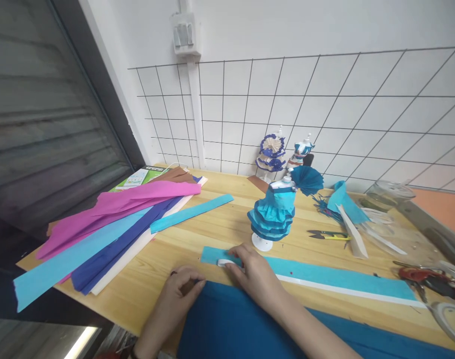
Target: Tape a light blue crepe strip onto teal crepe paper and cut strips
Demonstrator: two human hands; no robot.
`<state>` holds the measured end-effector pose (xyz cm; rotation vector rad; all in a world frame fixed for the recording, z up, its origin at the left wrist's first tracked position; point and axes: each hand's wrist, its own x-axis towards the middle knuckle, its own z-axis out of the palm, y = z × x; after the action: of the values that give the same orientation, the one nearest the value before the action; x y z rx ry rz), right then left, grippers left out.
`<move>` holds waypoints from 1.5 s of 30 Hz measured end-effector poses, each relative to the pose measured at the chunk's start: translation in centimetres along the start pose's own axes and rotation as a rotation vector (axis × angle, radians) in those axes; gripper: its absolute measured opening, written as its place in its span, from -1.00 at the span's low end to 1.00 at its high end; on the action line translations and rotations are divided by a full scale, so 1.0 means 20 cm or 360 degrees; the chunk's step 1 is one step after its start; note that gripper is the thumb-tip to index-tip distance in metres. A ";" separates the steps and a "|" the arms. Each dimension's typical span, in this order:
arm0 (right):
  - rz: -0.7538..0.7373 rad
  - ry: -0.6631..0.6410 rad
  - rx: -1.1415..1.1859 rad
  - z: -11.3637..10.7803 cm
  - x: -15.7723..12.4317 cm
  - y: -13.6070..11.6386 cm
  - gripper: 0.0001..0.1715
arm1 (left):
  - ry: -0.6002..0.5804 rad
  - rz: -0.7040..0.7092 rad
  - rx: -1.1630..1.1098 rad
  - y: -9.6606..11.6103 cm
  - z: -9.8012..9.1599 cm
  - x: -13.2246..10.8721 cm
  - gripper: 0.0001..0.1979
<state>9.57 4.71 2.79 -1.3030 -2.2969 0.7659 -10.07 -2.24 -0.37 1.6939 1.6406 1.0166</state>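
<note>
My left hand (184,289) pinches at the top left corner of a dark blue sheet of crepe paper (227,319) lying at the table's front. Over the left end of a long turquoise crepe paper strip (325,275), my right hand (252,269) is closed with thumb and fingers on a white strip of tape (225,262), whose end curls out in a small loop. More white tape runs along the near edge of the turquoise strip. Just beyond my right hand stands a small dress form (276,209) in a ruffled turquoise and blue paper dress.
Folded pink crepe paper (137,199) and other coloured sheets lie left, beside a short turquoise strip (192,213). Right are yellow thread snips (330,235), red-handled scissors (418,274), a tape roll (450,319) and a glass bowl (390,194). Two dressed forms (271,152) stand behind.
</note>
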 end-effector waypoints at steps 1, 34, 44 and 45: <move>-0.0003 -0.0011 0.0005 0.00 0.01 0.01 -0.74 | -0.0011 0.0002 0.0007 0.00 0.00 0.00 -0.86; 0.0272 -0.0075 -0.0265 -0.04 -0.06 0.16 -0.74 | -0.0069 0.0137 0.0239 0.00 0.02 0.02 -0.80; 0.0285 -0.0041 -0.0420 -0.08 -0.09 0.22 -0.76 | -0.0060 -0.0028 0.0150 -0.01 0.01 0.04 -0.79; 0.0263 -0.0022 -0.0435 -0.08 -0.10 0.22 -0.77 | -0.0051 -0.0056 0.0120 -0.01 0.01 0.05 -0.79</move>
<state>14.38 5.36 1.15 -1.6276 -2.3910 0.5247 -10.07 -1.28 -0.50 1.7146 1.7013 0.9169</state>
